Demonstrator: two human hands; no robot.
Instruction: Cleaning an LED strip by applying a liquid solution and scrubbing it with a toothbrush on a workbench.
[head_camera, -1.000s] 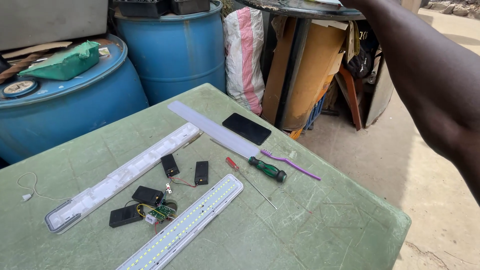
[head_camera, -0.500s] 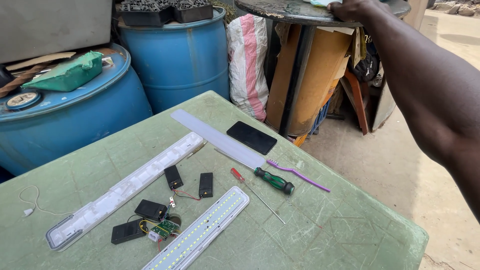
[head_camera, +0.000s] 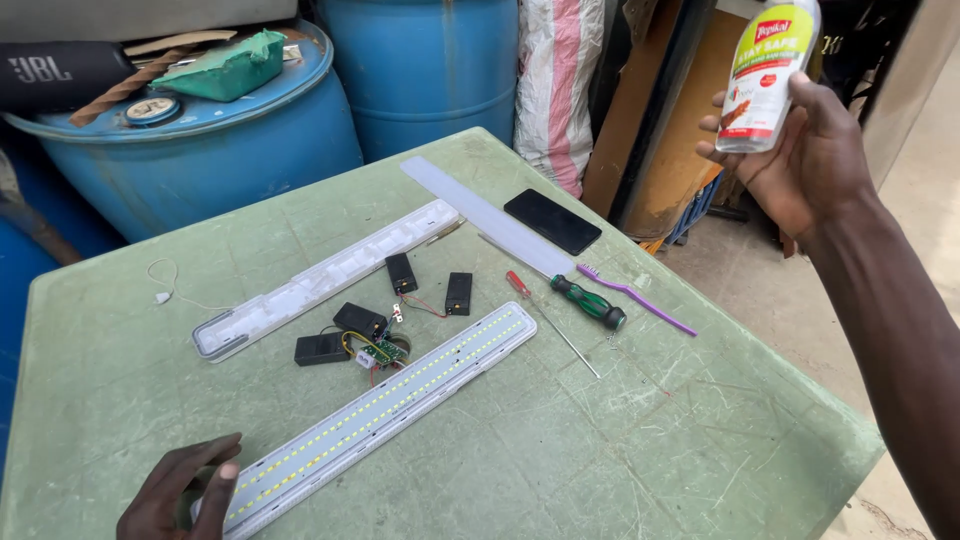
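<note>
My right hand (head_camera: 805, 160) is raised at the upper right beyond the table's edge and grips a white plastic bottle (head_camera: 765, 75) with a green and red label. My left hand (head_camera: 180, 495) rests at the near left end of a long white LED light strip (head_camera: 385, 410) lying on the green table (head_camera: 620, 450). Past the strip lie a small green circuit board (head_camera: 380, 350) with wires and several small black battery cases (head_camera: 360, 320). The lamp's empty white housing (head_camera: 320, 280) lies further back.
A green-handled screwdriver (head_camera: 590, 303), a red-handled thin screwdriver (head_camera: 545, 320), a purple toothbrush (head_camera: 640, 300), a black phone (head_camera: 552, 222) and a translucent cover strip (head_camera: 485, 215) lie at the table's right. Blue barrels (head_camera: 430, 70) and a striped sack (head_camera: 560, 90) stand behind.
My right hand, which reached up and back before, has come down holding the white bottle. My left hand has come into view at the strip's near end. The camera moved closer.
</note>
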